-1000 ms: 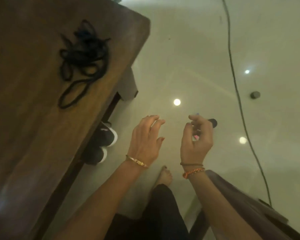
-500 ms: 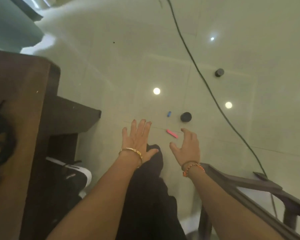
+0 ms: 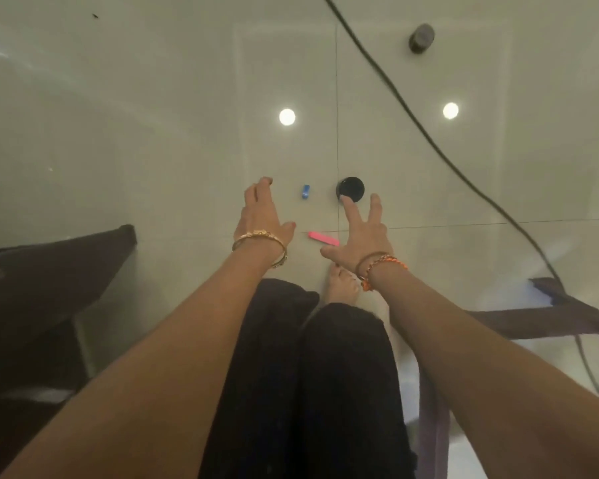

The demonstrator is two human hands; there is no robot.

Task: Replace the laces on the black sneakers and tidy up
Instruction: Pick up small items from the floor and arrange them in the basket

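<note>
Shiny pale floor tiles (image 3: pixel 153 140) fill most of the view, with two round bright light spots shining on them. No black sneakers or laces can be made out; at the near left there is only a dark blurry shape with a white strip, too blurry to name. Both arms reach out over the floor. On the left, the left hand (image 3: pixel 261 216) has its fingers straight and close together, and it holds nothing. It wears a gold bangle (image 3: pixel 260 242) on the wrist. On the right, the right hand (image 3: pixel 358 233) has its fingers spread wide, and it holds nothing. One fingertip lies over the near edge of a small round black thing (image 3: pixel 350 188) on the floor; I cannot tell if it touches. Orange and brown thread bands (image 3: pixel 377 266) go round that wrist. A small blue thing (image 3: pixel 305 191) lies on the floor between the two hands, farther out. A flat pink thing (image 3: pixel 323 238) lies nearer, just beside the right thumb. Black trouser legs (image 3: pixel 308 375) and a bare foot (image 3: pixel 341 286) show below the hands. A dark wooden table (image 3: pixel 49 271) stands at the left. A dark wooden chair frame (image 3: pixel 550 316) is at the right. A long black cable (image 3: pixel 429 140) runs across the floor on the right. A small grey round thing (image 3: pixel 421 38) sits far away, just beside the cable.
</note>
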